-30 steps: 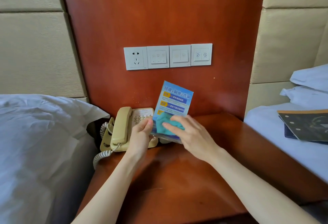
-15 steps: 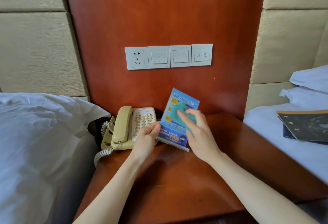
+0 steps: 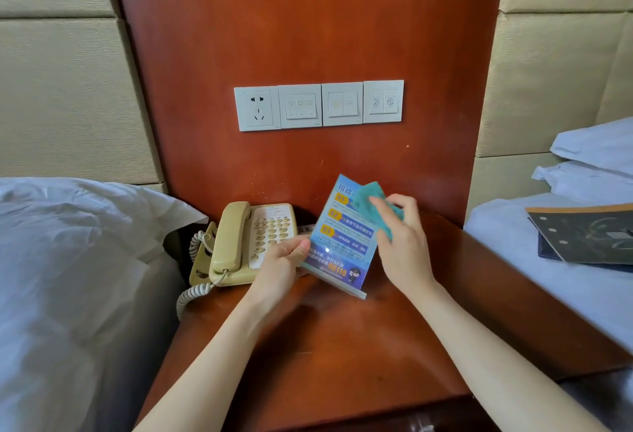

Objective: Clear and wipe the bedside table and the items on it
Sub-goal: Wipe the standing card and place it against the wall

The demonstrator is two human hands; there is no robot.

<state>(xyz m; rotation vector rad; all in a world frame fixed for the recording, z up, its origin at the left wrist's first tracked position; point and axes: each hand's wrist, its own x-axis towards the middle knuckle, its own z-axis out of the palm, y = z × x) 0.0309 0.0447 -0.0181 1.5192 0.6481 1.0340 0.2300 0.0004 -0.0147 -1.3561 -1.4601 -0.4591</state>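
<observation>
Gripping the lower left edge of a tilted blue sign (image 3: 342,240), the left hand (image 3: 279,269) holds it over the table (image 3: 335,356), right of the phone (image 3: 246,243). Right hand (image 3: 404,243) clamps a teal cloth (image 3: 371,197) against the sign's top right corner.

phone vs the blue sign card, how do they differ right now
The phone is beige and lies flat on the bedside table, untouched; the blue sign card is printed, thin and tilted, held at its left edge by the left hand. The right hand presses a teal cloth on the card's top corner; nothing wipes the phone. The phone has a coiled cord; the card has a clear base. Both sit at the table's back.
</observation>
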